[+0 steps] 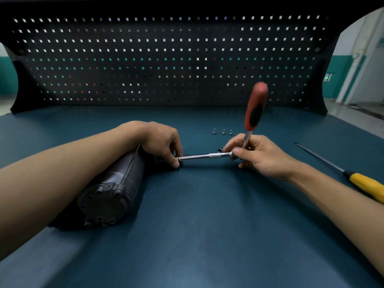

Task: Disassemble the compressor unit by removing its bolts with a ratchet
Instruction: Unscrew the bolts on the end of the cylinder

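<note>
The extension bar (205, 156), pinched at the compressor unit (110, 183) by the left hand (164, 144), should be kept straight while the ratchet (256, 107), gripped by the right hand (259, 157), is swung.

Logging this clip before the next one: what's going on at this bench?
A person is working on a dark compressor lying on its side on the bench. The right hand grips the red-handled ratchet near its head, with the handle pointing up. The left hand pinches the far end of the extension bar at the compressor's end. Three bolts stand loose on the bench behind, and a yellow-handled screwdriver lies untouched to the right.
</note>
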